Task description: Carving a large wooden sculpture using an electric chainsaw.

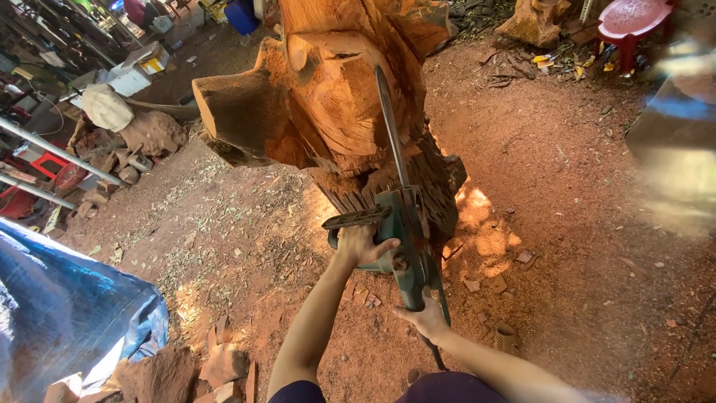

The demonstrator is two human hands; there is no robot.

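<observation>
Left hand (363, 244): fingers wrapped around the front handle of the chainsaw (405, 231).
Right hand (427, 317): fingers closed on the rear grip.
Saw bar (391, 123): lying against the carved log (339, 89).
Risk: the bar tip may catch the wood and kick back; the wood chips (477, 283) underfoot look loose, so feet could slip.

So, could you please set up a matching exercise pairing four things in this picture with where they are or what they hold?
Things:
1. left hand
2. right hand
3. blue tarpaulin
4. red plastic stool

Places:
A. top right corner
B. on the rear handle of the green chainsaw
C. lower left, over the ground
D. on the chainsaw's front handle, below the carved wood block

Pairs: 1-D, 2-B, 3-C, 4-A
</observation>
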